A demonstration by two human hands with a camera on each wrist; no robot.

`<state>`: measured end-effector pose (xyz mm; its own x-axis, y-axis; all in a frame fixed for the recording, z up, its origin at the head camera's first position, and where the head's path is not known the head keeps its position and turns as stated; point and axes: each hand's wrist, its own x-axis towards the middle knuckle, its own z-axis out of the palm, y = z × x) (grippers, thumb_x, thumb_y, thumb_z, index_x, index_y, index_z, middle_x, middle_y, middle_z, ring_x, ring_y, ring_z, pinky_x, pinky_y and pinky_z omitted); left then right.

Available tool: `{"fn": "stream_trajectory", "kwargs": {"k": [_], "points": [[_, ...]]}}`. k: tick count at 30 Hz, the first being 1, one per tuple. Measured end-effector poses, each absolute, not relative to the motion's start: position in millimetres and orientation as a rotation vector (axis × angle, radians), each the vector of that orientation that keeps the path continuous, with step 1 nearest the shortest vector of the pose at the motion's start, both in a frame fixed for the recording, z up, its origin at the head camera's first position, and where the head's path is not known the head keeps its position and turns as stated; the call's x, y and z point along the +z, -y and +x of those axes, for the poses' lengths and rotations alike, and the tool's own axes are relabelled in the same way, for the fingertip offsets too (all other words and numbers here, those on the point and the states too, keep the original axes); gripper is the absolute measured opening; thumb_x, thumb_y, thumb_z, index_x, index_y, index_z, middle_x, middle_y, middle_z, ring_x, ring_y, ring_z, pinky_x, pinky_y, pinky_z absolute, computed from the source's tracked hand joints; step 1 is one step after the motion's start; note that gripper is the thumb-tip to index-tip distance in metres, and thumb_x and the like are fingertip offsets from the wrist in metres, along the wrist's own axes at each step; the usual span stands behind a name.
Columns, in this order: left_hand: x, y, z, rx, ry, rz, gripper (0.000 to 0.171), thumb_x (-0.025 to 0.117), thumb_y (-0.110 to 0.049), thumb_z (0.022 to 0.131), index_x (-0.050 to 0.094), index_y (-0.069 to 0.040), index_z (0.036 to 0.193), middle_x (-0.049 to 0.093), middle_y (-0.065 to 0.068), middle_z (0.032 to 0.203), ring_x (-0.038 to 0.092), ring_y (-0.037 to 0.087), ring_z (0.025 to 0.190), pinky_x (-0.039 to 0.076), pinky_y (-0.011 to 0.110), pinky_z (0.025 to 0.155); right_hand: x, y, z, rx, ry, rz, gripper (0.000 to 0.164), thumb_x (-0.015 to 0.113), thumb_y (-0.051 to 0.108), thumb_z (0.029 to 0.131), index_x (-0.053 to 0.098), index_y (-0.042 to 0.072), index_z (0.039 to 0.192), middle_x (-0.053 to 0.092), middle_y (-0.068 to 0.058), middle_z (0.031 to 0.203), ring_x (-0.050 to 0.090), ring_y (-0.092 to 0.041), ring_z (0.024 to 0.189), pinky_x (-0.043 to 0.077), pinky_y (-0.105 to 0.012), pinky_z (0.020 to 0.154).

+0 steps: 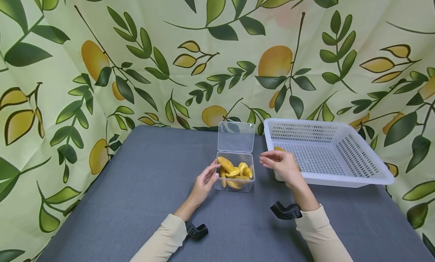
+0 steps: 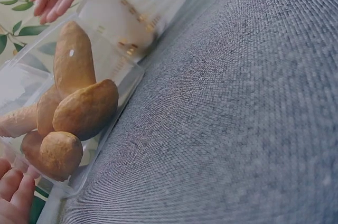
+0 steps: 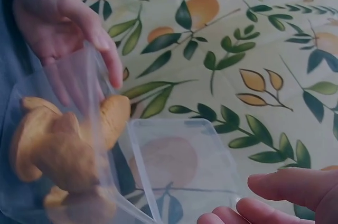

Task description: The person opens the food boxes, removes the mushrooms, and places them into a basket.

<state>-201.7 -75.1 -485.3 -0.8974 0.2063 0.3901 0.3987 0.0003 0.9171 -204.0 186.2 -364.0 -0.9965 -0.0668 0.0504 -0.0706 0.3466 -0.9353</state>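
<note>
A clear plastic box (image 1: 234, 185) stands on the table with its hinged lid (image 1: 236, 137) raised at the back. Several yellow-brown, smooth, potato-like pieces (image 1: 225, 164) lie heaped inside, some curved; their exact kind I cannot tell. My left hand (image 1: 204, 181) is at the box's left side, fingers loosely bent and fingertips by the wall. Between the box and the white basket (image 1: 346, 181) hovers my right hand (image 1: 280, 164), with nothing visible in its fingers. In the right wrist view, the right hand's fingers (image 3: 285, 189) are apart from the box.
The white slotted basket stands at the right, and a yellow-brown piece (image 1: 279, 148) shows at its left end, partly behind the right hand. A grey cloth covers the table (image 1: 153, 186). Leaf-printed fabric (image 1: 190, 92) hangs behind it and at the sides.
</note>
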Motion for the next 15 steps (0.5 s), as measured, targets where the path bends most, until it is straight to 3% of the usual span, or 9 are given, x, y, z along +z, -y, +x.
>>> {"fn": "stream_trajectory", "kwargs": {"k": [5,11,15], "points": [[-485,76,-201,-2.016,2.131,-0.631,0.032,0.050,-0.003,0.097,0.051,0.010,0.127,0.035,0.029,0.152,0.035,0.042,0.140,0.035,0.014,0.113,-369,-174,-210,1.747,2.643,0.177,0.030,0.065,0.007,0.090,0.064,-0.013,0.111,0.072,-0.024,0.103,0.067,0.005,0.077,0.061,-0.022,0.077],[-484,76,-201,-2.025,2.136,-0.635,0.032,0.049,-0.004,0.098,0.051,0.010,0.126,0.033,0.028,0.153,0.035,0.042,0.141,0.035,0.040,0.116,-375,-157,-218,1.706,2.696,0.242,0.028,0.068,0.009,0.088,0.066,-0.010,0.108,0.072,-0.026,0.105,0.069,-0.005,0.078,0.062,-0.029,0.077],[-484,76,-200,-2.037,2.128,-0.636,0.031,0.049,-0.004,0.097,0.051,0.010,0.125,0.033,0.028,0.153,0.035,0.042,0.141,0.038,0.030,0.116,-380,-146,-225,1.693,2.716,0.346,0.027,0.068,0.007,0.087,0.067,-0.011,0.107,0.072,-0.027,0.104,0.072,-0.017,0.084,0.062,-0.031,0.076]]}}
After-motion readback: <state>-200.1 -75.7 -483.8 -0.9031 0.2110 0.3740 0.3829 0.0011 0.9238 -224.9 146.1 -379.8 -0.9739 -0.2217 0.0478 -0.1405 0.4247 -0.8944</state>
